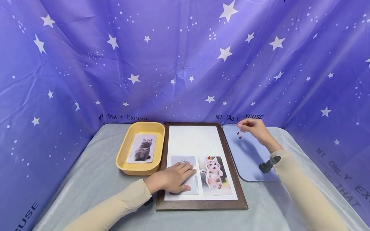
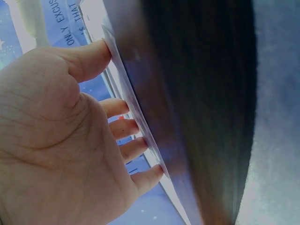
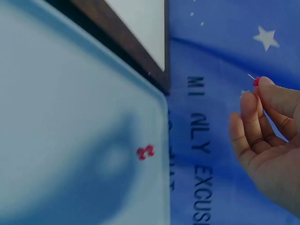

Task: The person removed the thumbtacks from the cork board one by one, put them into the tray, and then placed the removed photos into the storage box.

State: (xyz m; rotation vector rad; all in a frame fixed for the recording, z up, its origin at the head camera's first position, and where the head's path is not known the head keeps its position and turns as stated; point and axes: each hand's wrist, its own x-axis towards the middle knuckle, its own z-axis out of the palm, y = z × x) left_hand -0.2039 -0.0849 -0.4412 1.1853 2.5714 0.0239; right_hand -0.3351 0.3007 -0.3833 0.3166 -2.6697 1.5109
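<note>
My left hand (image 1: 174, 178) rests with fingers spread on a photo (image 1: 177, 159) lying on the white board (image 1: 193, 138), covering most of the picture. In the left wrist view its fingertips press near the board's edge. Beside it on the board lies a kitten photo (image 1: 215, 178), with a red push pin (image 1: 209, 157) at its top edge. Over the far part of the blue tray (image 1: 251, 163), my right hand (image 1: 255, 130) pinches another red push pin (image 3: 256, 81) between thumb and finger, its needle pointing outward. Several more red push pins (image 3: 145, 152) lie on the tray below.
A yellow tray (image 1: 122, 160) holding a grey cat photo (image 1: 143, 149) stands left of the board. The board has a raised dark wooden frame (image 1: 202, 205). A purple star-patterned curtain (image 1: 179, 64) surrounds the grey-clothed table (image 1: 95, 179) at the back and sides.
</note>
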